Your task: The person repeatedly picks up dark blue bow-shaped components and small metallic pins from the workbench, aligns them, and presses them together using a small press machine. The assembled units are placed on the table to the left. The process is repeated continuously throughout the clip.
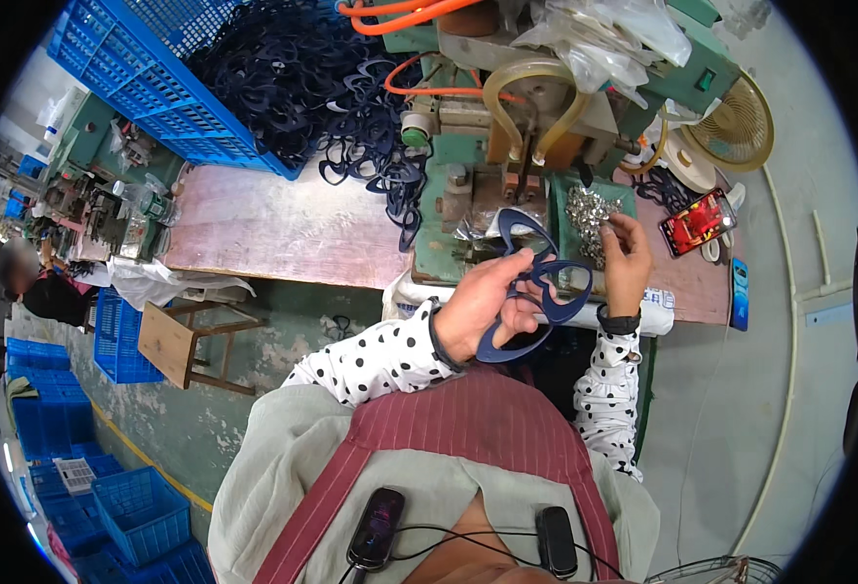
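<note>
My left hand [483, 304] is closed round several dark blue plastic spectacle frames [567, 310], held in front of the machine with their open loops fanning out around the fingers. To the right, my right hand [628, 265] has bent fingers drawn together at the edge of a pile of small shiny metal parts [588, 212]. Whether a part is between these fingertips is too small to make out. The pile lies on the green machine bed [567, 261], beside the press's metal tooling [519, 190].
A blue crate [171, 92] and a heap of dark blue frames [283, 73] occupy the table's [263, 229] back left. On the right lie a lit phone [699, 223] and a fan [736, 119]. A wooden stool [171, 346] stands at left; a person [54, 297] sits farther off.
</note>
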Available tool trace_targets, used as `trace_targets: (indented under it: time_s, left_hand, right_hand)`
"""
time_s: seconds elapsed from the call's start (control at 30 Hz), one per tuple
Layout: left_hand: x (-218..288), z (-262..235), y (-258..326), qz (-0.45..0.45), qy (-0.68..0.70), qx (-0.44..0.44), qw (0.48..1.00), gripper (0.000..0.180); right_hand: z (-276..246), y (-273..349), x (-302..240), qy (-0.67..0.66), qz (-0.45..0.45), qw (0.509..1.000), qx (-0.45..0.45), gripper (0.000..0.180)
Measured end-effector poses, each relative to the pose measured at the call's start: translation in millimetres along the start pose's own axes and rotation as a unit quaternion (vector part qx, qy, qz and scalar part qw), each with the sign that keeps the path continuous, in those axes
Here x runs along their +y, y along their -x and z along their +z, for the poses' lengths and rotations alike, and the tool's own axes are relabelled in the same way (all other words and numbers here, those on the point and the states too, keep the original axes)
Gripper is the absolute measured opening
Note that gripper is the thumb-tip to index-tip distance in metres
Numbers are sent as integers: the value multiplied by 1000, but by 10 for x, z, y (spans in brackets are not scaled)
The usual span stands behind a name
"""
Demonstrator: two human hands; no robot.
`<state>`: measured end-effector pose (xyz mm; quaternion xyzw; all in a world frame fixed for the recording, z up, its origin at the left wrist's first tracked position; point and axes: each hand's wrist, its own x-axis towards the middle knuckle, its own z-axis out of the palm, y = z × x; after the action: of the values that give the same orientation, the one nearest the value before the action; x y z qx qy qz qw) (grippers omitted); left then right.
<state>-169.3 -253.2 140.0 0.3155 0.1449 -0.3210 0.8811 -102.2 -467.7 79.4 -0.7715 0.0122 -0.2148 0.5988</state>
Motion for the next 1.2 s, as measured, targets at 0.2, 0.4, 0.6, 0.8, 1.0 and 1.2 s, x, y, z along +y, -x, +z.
trace_targets:
  time_s: [0.2, 0.4, 0.6, 0.8, 1.0, 1.2]
  left_hand:
    - [24, 73, -8, -17, 43, -5, 999, 32]
    - [64, 10, 0, -19, 35, -41, 998, 31]
    - [46, 3, -20, -23, 24, -27, 999, 31]
    - [-53, -120, -74, 24, 42, -89, 995, 48]
    - [-233, -451, -211, 107, 19, -85, 990, 42]
    - [-380, -504, -84, 586, -477, 154, 637, 51]
  right_hand:
    - [-98, -91, 238, 266, -96, 954, 98, 22]
    - [-225, -142, 513, 191, -4, 981, 24, 26]
    - [-147, -42, 462, 451, -148, 880, -1, 32]
    - [-69, -70, 486, 421, -141, 895, 51, 13]
    - [-100, -97, 538, 354, -139, 924, 51, 11]
    - [-101, -80, 536, 347, -105, 929, 71, 12]
